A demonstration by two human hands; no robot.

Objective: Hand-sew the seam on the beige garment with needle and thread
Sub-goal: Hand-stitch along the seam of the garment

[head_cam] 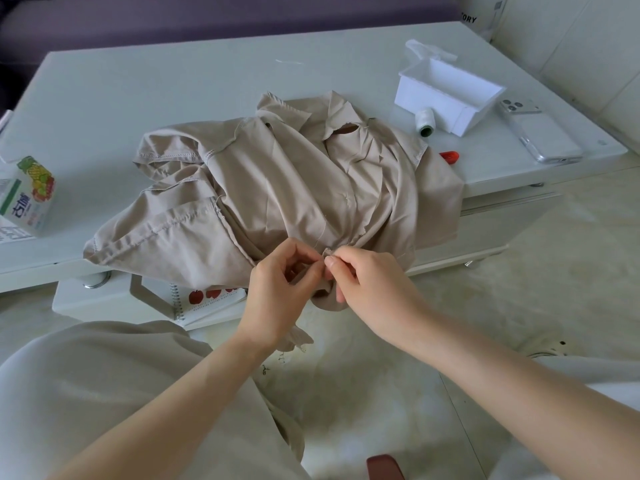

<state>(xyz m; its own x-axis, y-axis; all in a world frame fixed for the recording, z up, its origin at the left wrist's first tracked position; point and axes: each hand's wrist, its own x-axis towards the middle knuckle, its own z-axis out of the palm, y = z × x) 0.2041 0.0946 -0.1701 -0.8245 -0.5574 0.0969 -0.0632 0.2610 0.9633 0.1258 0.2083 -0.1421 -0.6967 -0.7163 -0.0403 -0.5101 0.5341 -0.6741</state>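
Note:
The beige garment [277, 188] lies crumpled on the white table [156, 84], its lower edge hanging over the table's front. My left hand [280, 289] pinches a fold of this hanging edge between thumb and fingertips. My right hand [367, 289] pinches the same fold just to the right, thumb against forefinger, right next to the left fingers. A thin pale thread [320, 233] runs up from the pinched spot over the cloth. The needle is too small to make out. A white thread spool [425, 123] lies on the table behind the garment.
A white open box [450, 95] and a phone [540, 133] sit at the table's right end. A small red object [449, 156] lies beside the garment. A printed carton [27, 195] stands at the left. A spiral notebook [207, 301] rests on the shelf below.

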